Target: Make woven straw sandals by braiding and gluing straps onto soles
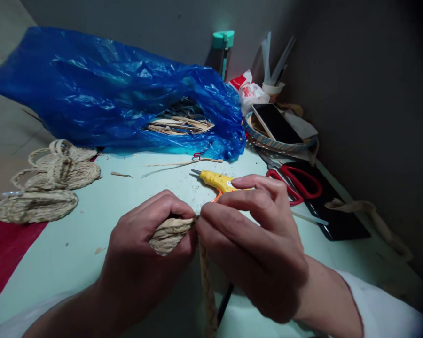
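My left hand is closed around a small woven straw piece, pale tan with a ridged, plaited surface; most of it is hidden in the palm. Close against it, the thumb and fingers of my right hand are pinched together at the tip of that piece. A braided straw strip hangs down from the right fingertips towards the bottom edge. Just beyond the right hand lies a yellow glue gun, its grip partly covered by the fingers.
Woven straw slippers sit at the left. A blue plastic bag of dry straw fills the back. At right are red-handled scissors, a black tablet-like slab, and a basket with a phone on it.
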The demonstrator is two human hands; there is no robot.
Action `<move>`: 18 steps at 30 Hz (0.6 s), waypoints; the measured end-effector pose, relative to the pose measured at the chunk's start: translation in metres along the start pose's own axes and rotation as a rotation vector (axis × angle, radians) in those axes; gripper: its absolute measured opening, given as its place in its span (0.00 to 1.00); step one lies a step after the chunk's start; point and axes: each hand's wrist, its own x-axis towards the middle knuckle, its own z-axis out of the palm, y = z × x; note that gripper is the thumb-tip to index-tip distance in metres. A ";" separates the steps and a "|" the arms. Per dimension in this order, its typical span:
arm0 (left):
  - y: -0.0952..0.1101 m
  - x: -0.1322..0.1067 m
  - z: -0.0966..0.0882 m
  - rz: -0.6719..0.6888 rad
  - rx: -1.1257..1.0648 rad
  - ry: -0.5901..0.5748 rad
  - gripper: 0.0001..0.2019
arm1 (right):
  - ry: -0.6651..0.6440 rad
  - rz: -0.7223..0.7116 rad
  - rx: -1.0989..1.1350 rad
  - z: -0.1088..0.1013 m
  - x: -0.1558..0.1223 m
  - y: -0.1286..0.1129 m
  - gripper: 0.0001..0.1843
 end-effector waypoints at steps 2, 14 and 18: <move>-0.001 0.000 0.001 -0.016 0.009 0.000 0.06 | 0.027 0.006 0.010 0.001 0.001 0.000 0.11; 0.006 0.008 -0.001 -0.263 -0.043 -0.069 0.03 | -0.096 -0.086 -0.109 0.003 0.000 0.018 0.08; 0.008 0.007 0.001 -0.254 -0.065 -0.052 0.03 | -0.082 -0.068 -0.036 0.003 -0.002 0.017 0.08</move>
